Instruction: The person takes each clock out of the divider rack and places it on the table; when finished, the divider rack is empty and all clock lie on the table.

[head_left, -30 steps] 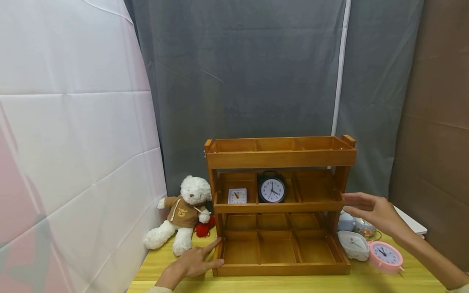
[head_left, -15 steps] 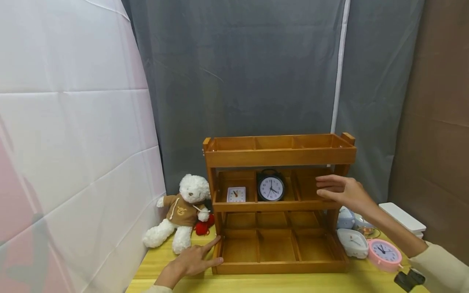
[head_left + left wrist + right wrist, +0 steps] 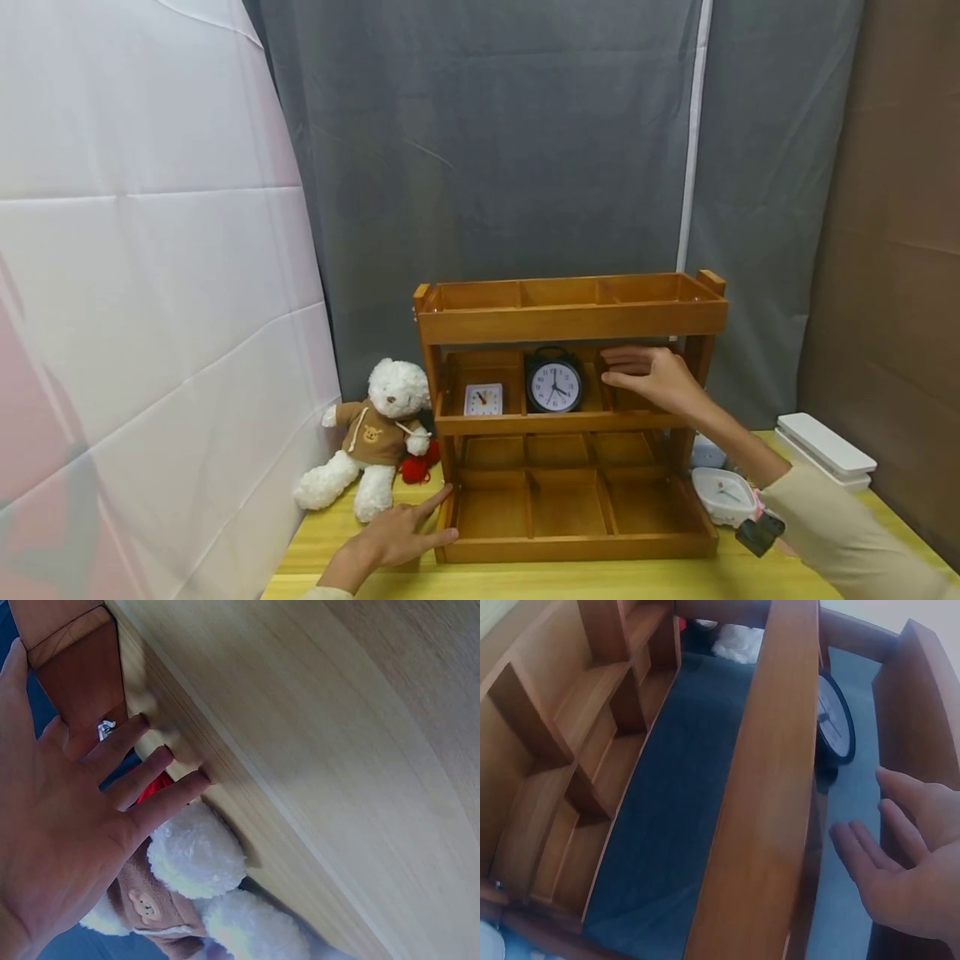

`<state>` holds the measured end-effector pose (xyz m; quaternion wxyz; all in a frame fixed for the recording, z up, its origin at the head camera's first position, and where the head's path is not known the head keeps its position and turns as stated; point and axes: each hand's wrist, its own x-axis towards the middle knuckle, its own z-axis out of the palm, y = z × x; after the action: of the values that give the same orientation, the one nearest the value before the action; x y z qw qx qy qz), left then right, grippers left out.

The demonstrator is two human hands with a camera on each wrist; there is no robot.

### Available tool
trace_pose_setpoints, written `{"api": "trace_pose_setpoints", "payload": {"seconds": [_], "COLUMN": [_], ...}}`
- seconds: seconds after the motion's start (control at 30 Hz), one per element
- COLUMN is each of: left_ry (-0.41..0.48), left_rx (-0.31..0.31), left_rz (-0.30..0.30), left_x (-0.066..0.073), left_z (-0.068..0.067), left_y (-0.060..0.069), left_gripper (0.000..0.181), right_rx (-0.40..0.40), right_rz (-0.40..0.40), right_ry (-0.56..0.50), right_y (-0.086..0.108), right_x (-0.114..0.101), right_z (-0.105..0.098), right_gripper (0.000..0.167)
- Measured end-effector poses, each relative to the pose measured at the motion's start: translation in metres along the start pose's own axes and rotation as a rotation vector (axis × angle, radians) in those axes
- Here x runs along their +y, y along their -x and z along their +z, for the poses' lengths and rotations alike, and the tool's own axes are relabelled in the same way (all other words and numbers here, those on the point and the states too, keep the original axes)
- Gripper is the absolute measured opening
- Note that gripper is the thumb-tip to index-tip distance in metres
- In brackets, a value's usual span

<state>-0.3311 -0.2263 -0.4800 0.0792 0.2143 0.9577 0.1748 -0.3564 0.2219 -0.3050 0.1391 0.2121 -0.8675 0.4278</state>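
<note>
A wooden three-tier shelf [image 3: 573, 423] with compartments stands on the table. On its middle tier a black round alarm clock [image 3: 555, 387] sits in the centre compartment, and a small white square clock [image 3: 483, 400] in the left one. My right hand [image 3: 654, 379] reaches over the middle tier's right compartment, fingers extended toward the black clock and apart from it; the right wrist view shows the gap. It holds nothing. My left hand [image 3: 393, 532] has its fingers spread at the shelf's lower left corner, with thumb and index finger against the wood. Its other fingertips [image 3: 202, 777] rest near the table.
A white teddy bear [image 3: 378, 433] in a brown hoodie sits left of the shelf, beside something red [image 3: 417, 467]. Right of the shelf are a white clock [image 3: 724, 495], a light-blue object [image 3: 707, 452] and stacked white boxes [image 3: 825, 448]. My right forearm partly covers that side.
My right hand has moved left from the shelf's right side, past its right post, toward the black alarm clock. My left hand has stayed at the lower left corner.
</note>
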Motion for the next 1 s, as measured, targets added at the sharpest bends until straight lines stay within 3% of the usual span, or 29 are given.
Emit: {"api": "trace_pose_setpoints", "payload": {"seconds": [0.5,0.73,1.0], "left_ry": [0.001,-0.019,-0.041], "left_rx": [-0.002,0.013,0.025], "left_rz": [0.005,0.012,-0.004], "left_x": [-0.001,-0.001,-0.002], "left_z": [0.002,0.002,0.002], "left_y": [-0.001,-0.002,0.0], "left_gripper": [0.079,0.08,0.08], "right_rx": [-0.026,0.002,-0.033], "right_rz": [-0.045,-0.125,-0.14], "right_ry": [0.0,0.081,0.02], "right_y": [-0.034,-0.037,-0.033], "right_x": [-0.008,-0.004,-0.001], "right_z": [0.046,0.057,0.063], "right_gripper": [0.043,0.039,0.043]}}
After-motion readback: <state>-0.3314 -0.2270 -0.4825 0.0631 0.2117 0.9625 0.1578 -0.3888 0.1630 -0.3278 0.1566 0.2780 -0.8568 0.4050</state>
